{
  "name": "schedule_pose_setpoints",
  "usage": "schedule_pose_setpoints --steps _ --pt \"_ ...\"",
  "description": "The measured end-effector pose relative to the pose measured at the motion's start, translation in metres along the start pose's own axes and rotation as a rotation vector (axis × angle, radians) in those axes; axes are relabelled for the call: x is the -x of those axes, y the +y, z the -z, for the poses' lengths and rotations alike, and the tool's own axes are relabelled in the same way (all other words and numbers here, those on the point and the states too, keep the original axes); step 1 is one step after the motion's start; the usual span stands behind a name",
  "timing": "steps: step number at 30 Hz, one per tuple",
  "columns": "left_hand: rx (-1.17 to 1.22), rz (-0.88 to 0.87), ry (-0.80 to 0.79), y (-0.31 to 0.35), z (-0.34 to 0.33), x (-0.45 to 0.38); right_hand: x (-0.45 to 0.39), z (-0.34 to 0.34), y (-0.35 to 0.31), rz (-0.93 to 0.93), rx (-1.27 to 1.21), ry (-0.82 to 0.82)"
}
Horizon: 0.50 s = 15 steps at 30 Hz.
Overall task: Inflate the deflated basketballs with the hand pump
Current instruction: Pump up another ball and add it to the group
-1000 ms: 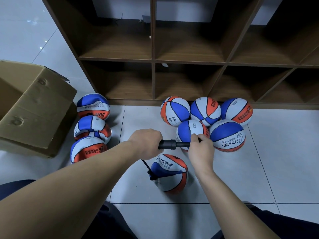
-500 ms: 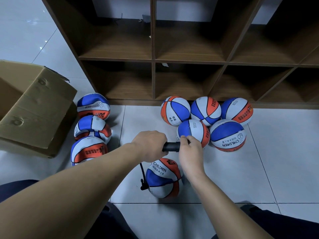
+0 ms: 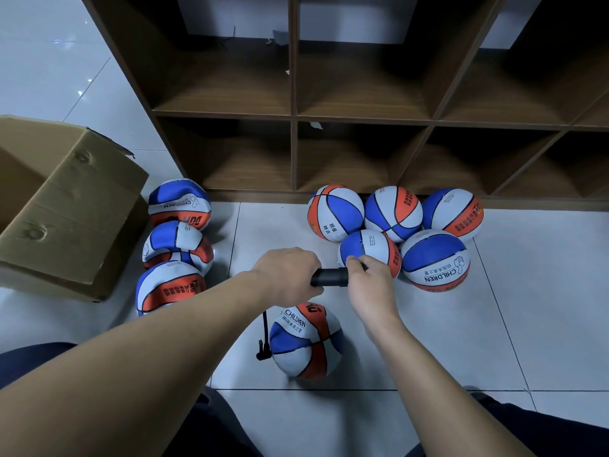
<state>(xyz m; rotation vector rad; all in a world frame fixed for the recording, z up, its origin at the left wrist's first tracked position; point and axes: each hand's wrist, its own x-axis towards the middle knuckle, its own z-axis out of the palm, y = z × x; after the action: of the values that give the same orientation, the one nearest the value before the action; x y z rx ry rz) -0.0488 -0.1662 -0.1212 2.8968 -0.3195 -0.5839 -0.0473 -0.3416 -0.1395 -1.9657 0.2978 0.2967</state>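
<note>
Hands (image 3: 329, 278) around pump (image 3: 329, 277), basketballs (image 3: 435, 260) and box (image 3: 71, 212) beside.

Cardboard box (image 3: 62, 212) left — wooden shelf unit (image 3: 293, 120) behind

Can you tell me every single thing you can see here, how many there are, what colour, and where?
round basketballs: five, blue, white and orange, bunched on the floor in front of the shelf, right of middle
saggy basketballs: three, same colours, in a line on the floor beside the box, left
basketball on the hose: one, same colours, on the floor under the hands
hand pump: one, black, held sideways between both hands
hose: one, black, thin, hanging from the pump to that ball's left side
cardboard box: one, brown, open, far left
shelf: one, dark brown wood, square cubbies, along the back
floor: pale tiles
left hand: grips the pump's left end
right hand: grips the pump's right end
</note>
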Motion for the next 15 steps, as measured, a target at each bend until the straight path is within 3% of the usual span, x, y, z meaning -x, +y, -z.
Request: schedule_pose_setpoints --steps 3,8,15 --pt "0.017 0.031 -0.008 -0.008 0.002 0.000 -0.010 0.014 -0.001 -0.024 -0.008 0.025" --pt "0.058 0.100 -0.082 -0.030 0.011 0.001 -0.027 0.055 -0.001 -0.080 -0.135 0.227" --pt "-0.012 0.069 -0.022 -0.021 0.010 0.000 -0.019 0.041 0.000 -0.063 -0.180 0.355"
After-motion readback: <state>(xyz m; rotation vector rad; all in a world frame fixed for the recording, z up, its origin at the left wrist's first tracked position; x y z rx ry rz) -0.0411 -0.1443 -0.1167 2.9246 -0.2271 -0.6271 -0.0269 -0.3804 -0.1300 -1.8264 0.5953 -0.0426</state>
